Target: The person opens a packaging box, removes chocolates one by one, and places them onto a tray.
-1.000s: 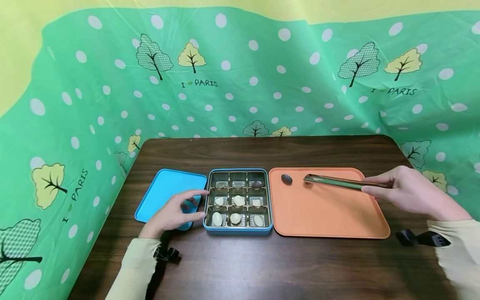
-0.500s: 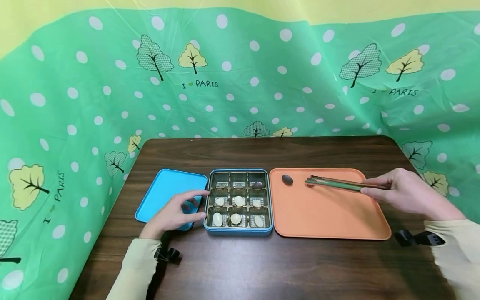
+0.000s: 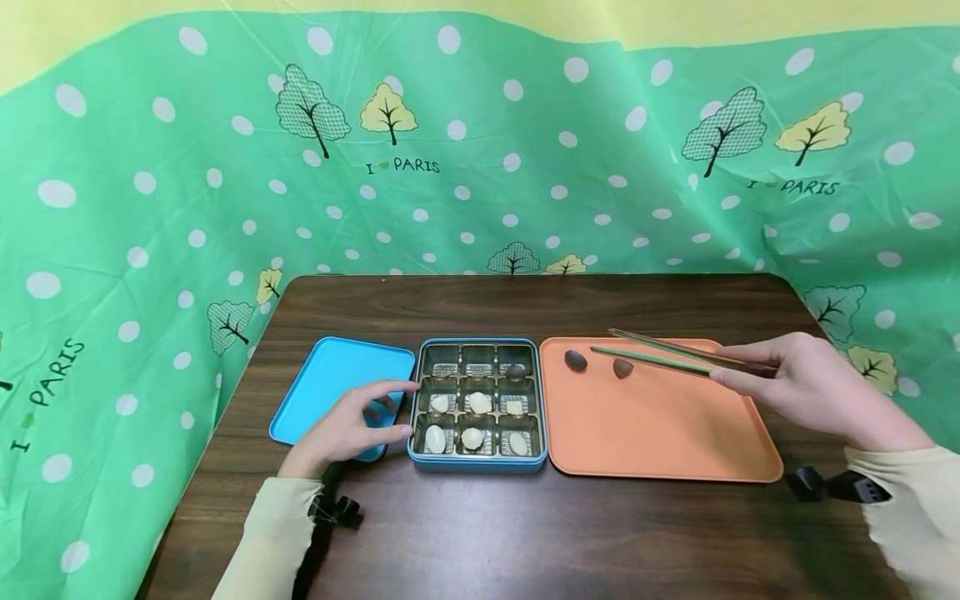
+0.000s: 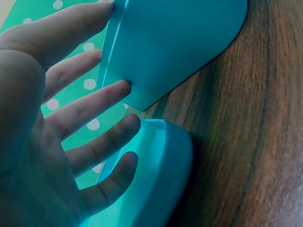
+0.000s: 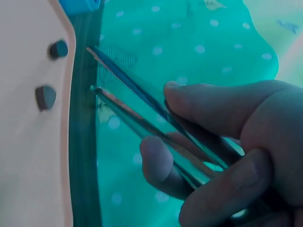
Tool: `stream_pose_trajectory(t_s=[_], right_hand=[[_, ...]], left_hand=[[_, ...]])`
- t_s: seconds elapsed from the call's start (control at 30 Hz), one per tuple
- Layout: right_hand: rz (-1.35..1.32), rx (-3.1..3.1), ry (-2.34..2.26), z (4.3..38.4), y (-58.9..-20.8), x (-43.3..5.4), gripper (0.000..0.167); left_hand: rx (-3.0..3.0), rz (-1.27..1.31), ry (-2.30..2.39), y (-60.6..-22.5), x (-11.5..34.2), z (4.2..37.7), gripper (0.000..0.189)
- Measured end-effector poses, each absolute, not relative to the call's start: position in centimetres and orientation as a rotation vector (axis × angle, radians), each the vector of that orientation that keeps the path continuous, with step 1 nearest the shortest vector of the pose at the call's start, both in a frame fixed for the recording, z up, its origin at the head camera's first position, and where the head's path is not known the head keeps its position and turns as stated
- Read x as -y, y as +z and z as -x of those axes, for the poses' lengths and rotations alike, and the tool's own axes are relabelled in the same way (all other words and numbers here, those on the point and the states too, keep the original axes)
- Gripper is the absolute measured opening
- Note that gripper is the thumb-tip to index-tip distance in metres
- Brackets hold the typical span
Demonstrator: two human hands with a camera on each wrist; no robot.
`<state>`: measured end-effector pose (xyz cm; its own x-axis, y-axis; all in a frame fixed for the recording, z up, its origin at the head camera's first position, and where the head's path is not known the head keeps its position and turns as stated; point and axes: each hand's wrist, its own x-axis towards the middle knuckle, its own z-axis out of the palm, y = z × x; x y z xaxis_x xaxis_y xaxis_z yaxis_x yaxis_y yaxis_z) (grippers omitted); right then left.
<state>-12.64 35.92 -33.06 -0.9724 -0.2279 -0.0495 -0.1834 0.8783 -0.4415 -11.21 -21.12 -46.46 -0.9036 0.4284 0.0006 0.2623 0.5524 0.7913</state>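
My right hand (image 3: 806, 383) pinches long metal tweezers (image 3: 660, 360) between thumb and fingers. Their two tips are spread apart over the far side of the orange tray (image 3: 660, 433). Close below the nearer arm lies a brown wedge-like piece (image 3: 622, 367); left of it is a dark oval piece (image 3: 576, 361). My left hand (image 3: 341, 429) has its fingers loosely spread, with index fingertip and thumb at the left side of a blue divided box (image 3: 477, 465). White pieces (image 3: 479, 402) sit in the middle and near rows, and a dark piece (image 3: 515, 370) in the far right compartment.
The blue lid (image 3: 330, 375) lies left of the box, partly under my left hand. The tray stands close against the box's right side. A green patterned cloth (image 3: 510, 183) hangs behind the dark wooden table (image 3: 480, 542).
The tweezers, earlier squeezed with their tips at the brown piece, have opened apart and lifted away. The brown piece now lies in sight on the tray. My left hand stays put.
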Motion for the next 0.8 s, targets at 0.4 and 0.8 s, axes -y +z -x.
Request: stream_pose_trajectory(t_s=[0.4,0.8], right_hand=[[0.736,-2.965,-0.765,12.9,-31.7,-30.4,0.034],[0.821,-2.871,-0.725,13.7,-31.9,-27.0,0.034]], left_hand=[[-2.589,-0.577,1.271,-46.2,21.1,11.3,0.063],[-2.588,-0.567,1.285,-46.3,20.9,11.1,0.063]])
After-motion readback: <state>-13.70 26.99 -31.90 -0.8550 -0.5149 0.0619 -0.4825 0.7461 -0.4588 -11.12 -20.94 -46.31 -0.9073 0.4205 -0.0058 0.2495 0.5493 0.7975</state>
